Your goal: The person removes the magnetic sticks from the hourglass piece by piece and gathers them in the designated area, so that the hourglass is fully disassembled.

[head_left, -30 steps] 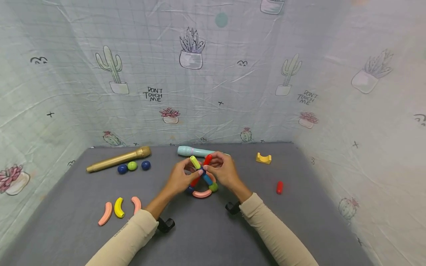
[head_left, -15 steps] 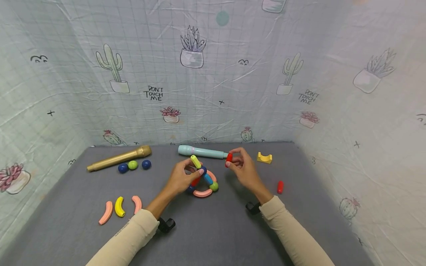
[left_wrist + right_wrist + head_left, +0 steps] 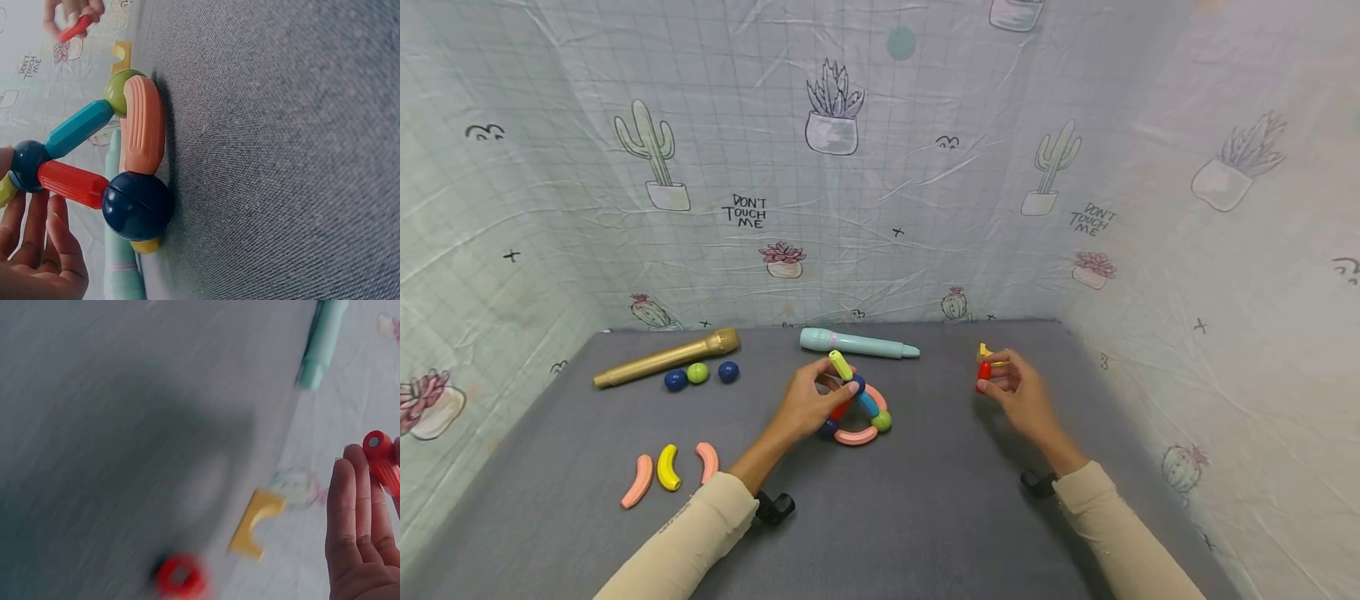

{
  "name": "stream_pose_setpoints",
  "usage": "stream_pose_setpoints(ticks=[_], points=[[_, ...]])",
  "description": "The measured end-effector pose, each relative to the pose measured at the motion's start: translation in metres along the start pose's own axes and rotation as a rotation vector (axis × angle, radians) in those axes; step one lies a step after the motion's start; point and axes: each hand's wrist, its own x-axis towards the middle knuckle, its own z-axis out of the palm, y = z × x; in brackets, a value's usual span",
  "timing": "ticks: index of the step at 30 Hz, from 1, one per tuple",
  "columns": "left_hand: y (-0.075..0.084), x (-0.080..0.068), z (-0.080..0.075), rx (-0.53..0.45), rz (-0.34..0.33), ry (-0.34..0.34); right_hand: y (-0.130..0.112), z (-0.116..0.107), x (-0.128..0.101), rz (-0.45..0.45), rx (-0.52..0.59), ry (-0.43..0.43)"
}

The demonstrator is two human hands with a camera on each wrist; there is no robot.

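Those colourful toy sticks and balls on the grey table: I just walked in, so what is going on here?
A person is handling a toy set of sticks and balls. Their left hand steadies a small built structure by its top, touching the yellow-green stick and the dark blue ball. Their right hand holds a loose red stick off to the right, near a yellow arch block. A gold microphone, a teal microphone, three spare balls and three curved pieces lie on the grey table.
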Motion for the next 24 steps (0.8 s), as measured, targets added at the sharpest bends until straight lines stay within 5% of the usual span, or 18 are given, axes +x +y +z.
stream_pose_setpoints(ticks=[10, 24], points=[[0.003, -0.002, -0.002, 0.003, -0.022, -0.004, 0.033, -0.035, -0.011, 0.108, -0.244, -0.022], [0.004, -0.002, -0.001, 0.031, -0.001, 0.007, 0.038, -0.026, -0.011, 0.078, -0.461, -0.088]])
